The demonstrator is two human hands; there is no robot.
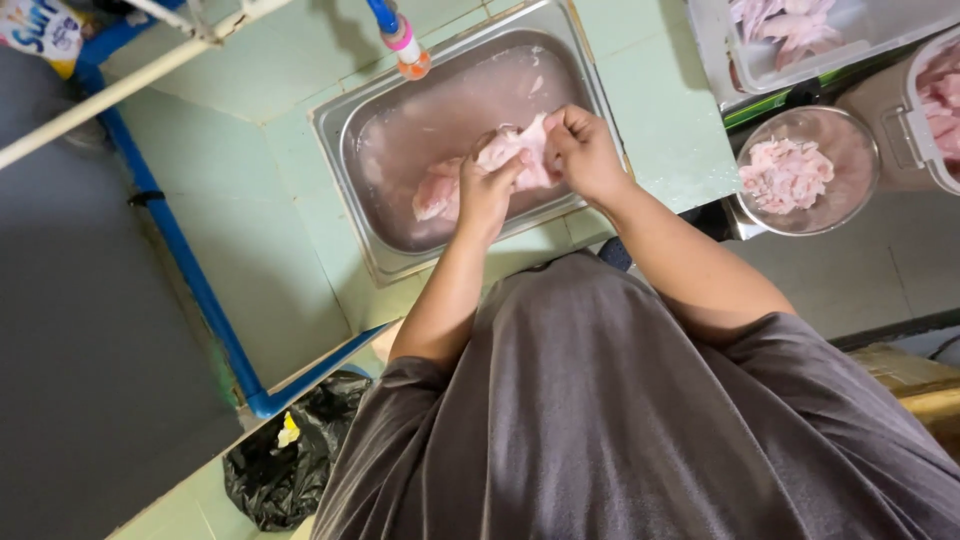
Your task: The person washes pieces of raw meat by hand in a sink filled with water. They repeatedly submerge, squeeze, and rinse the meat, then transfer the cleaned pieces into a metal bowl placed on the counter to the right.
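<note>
A pale pink piece of raw chicken (510, 152) is held over a steel sink tray (400, 262) filled with cloudy water. My left hand (487, 190) grips its near end and my right hand (585, 150) pinches its far upper edge. More raw meat (436, 196) lies partly under the water just left of my left hand. A blue tap with an orange tip (405, 45) hangs above the tray's far side.
A round steel bowl (850, 190) of cut raw meat sits at the right. Plastic tubs (720, 50) with more meat stand behind it. A blue pipe (180, 240) runs along the green tiled counter. A black rubbish bag (285, 460) lies below.
</note>
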